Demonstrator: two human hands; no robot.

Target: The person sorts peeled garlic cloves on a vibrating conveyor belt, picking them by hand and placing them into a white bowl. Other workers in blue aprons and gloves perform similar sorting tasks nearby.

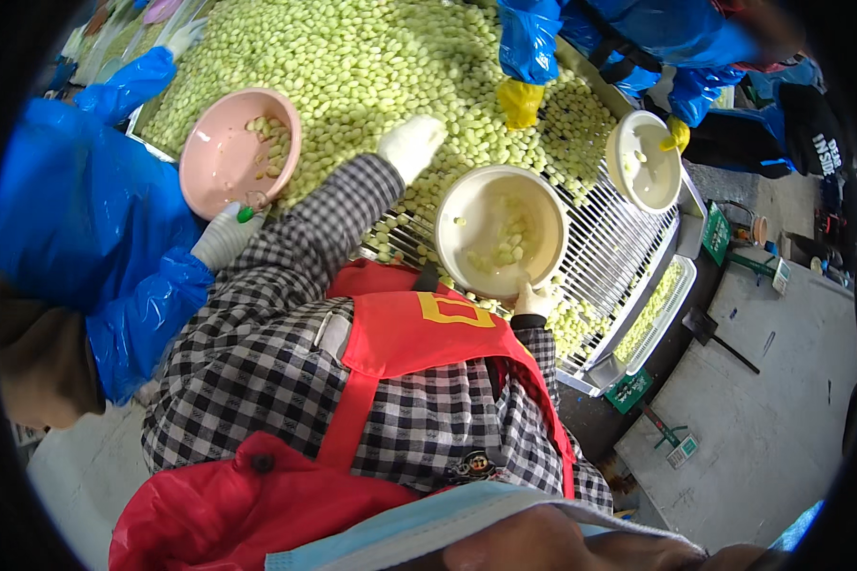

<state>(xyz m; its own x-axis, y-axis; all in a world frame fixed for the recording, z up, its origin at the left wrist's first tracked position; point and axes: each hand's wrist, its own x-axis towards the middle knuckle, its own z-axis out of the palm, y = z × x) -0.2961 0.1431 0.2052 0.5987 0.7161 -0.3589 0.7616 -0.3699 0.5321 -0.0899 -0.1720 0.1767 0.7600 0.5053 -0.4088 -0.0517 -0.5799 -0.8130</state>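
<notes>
My left hand (412,148), in a white glove, reaches over a broad heap of small pale-green, grape-like fruits (328,64); its fingers are bunched, and whether they hold a fruit cannot be told. With its thumb at the near rim, my right hand (535,298), in a pale glove, grips a cream plastic bowl (500,228). Some of the same fruits lie at the bottom of that bowl. Beneath it is a metal slatted grate (600,243), with more fruits scattered over the bars.
At left, a co-worker in blue sleeves has a pink bowl (218,150) and a small green-handled tool (246,214). Across the heap, yellow gloves (520,103) show near another cream bowl (614,157). A white basket of fruits (650,314) sits beyond the grate's edge.
</notes>
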